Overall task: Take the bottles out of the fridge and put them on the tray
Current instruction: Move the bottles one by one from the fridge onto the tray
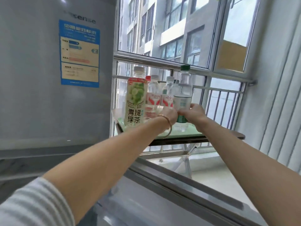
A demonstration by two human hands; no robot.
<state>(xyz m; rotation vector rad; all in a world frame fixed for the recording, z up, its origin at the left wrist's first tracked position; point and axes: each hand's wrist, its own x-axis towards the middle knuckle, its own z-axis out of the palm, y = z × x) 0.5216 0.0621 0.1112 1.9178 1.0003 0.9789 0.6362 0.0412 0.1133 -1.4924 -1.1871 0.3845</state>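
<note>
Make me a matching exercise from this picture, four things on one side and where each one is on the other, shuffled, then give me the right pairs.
Things:
1. green tea bottle
2. green-capped water bottle
3. bracelet
4. blue energy label

Places:
A. stuck on the fridge door
B. gripped by both hands, left hand and right hand
C. around the left wrist
D. at the left end of the green tray

Pairs: 1-D, 2-B, 3-C, 4-A
</note>
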